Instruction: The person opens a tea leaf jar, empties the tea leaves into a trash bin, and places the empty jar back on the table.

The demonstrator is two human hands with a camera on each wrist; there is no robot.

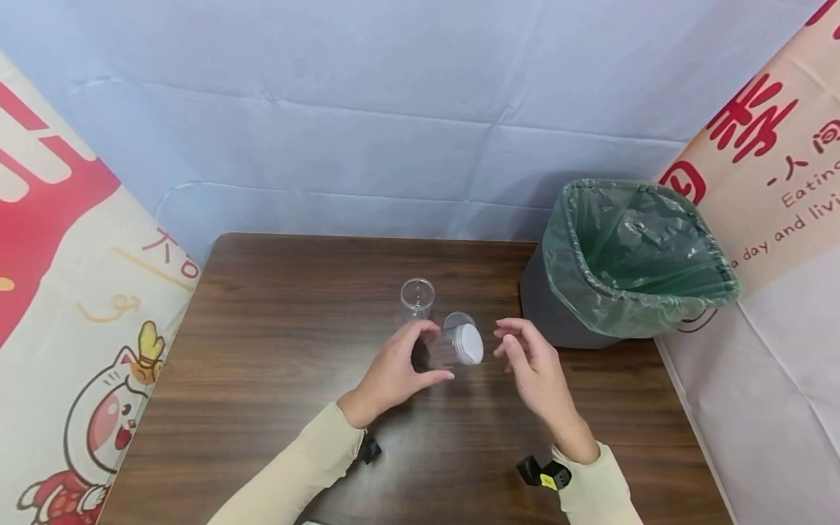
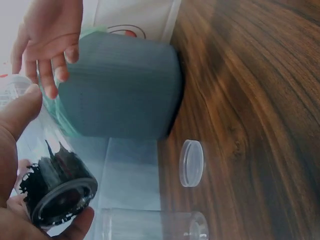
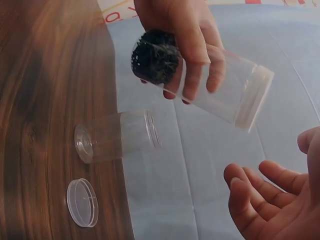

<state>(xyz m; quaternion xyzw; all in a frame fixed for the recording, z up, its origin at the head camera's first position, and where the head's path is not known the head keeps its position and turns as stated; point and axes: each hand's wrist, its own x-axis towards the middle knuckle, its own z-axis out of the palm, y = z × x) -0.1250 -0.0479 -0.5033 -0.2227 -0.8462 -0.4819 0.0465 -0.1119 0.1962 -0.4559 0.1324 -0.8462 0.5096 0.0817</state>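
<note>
My left hand (image 1: pixel 391 362) holds a clear plastic jar (image 3: pixel 220 75) around its body. A screw lid (image 1: pixel 469 344) sits on the jar, which is tilted with its lid toward my right hand. Dark shredded stuff (image 2: pixel 55 175) lies gathered at the base end of the jar; its kind cannot be told. My right hand (image 1: pixel 534 368) hovers apart from the lid, fingers loosely bent and holding nothing. Behind the held jar, a second clear jar (image 3: pixel 117 136) stands upright without a lid. A loose clear lid (image 2: pixel 191 163) lies on the table beside it.
A grey bin (image 2: pixel 120 85) with a green liner (image 1: pixel 656 240) stands at the table's back right. Dark wood-grain table (image 1: pixel 275 313) lies under everything. A pale blue cloth (image 1: pixel 367 146) hangs behind, with printed sheets (image 1: pixel 125 292) at the sides.
</note>
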